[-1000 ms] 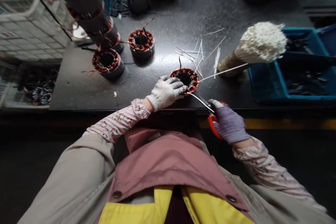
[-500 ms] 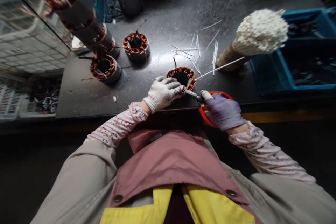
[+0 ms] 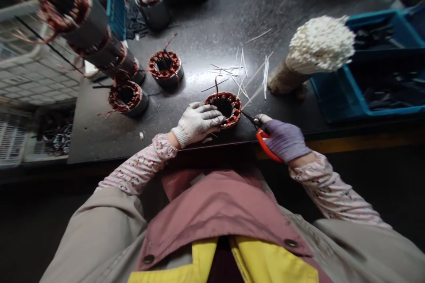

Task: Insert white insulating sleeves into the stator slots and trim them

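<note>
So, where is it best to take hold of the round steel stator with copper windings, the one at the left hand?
Take its dark steel outer wall from the near side, where the white-gloved left hand is, with the fingers wrapped around it. The round steel stator stands on end, so the wall is upright, while the top carries copper windings and a loose wire.
</note>
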